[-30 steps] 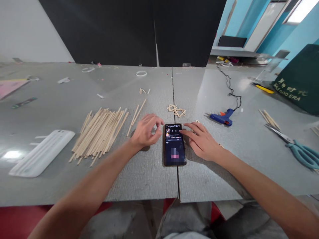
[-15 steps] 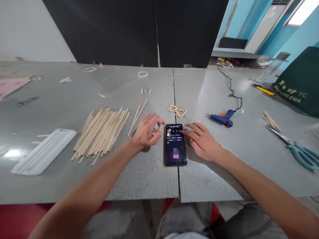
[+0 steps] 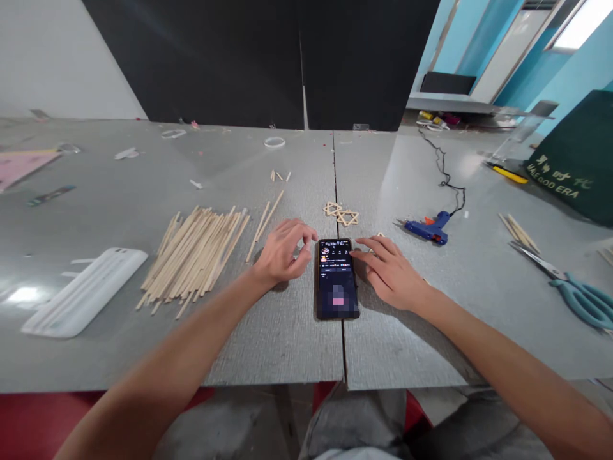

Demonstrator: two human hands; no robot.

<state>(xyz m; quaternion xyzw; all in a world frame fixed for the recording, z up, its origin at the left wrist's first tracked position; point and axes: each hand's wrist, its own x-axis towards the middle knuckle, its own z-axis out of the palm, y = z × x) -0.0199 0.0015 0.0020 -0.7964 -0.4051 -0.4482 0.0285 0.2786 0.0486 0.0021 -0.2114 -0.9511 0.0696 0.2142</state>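
A phone point(image 3: 338, 278) with a lit, dark screen lies on the grey table, across the seam between two panels. My left hand point(image 3: 286, 251) rests just left of it, fingers curled and apart, with nothing in them. At the phone's right edge is my right hand point(image 3: 390, 271), its fingers spread and the fingertips by the upper corner. Part of a small stick piece point(image 3: 380, 235) shows behind the right fingers. Two small star shapes made of sticks point(image 3: 347, 218) lie just beyond the phone.
A pile of thin wooden sticks point(image 3: 194, 255) and a white case point(image 3: 86, 292) lie at the left. To the right are a blue glue gun point(image 3: 428, 227) with its cord, scissors point(image 3: 582, 299), a few sticks point(image 3: 520, 231), a yellow cutter point(image 3: 507, 172) and a dark green bag point(image 3: 575, 160).
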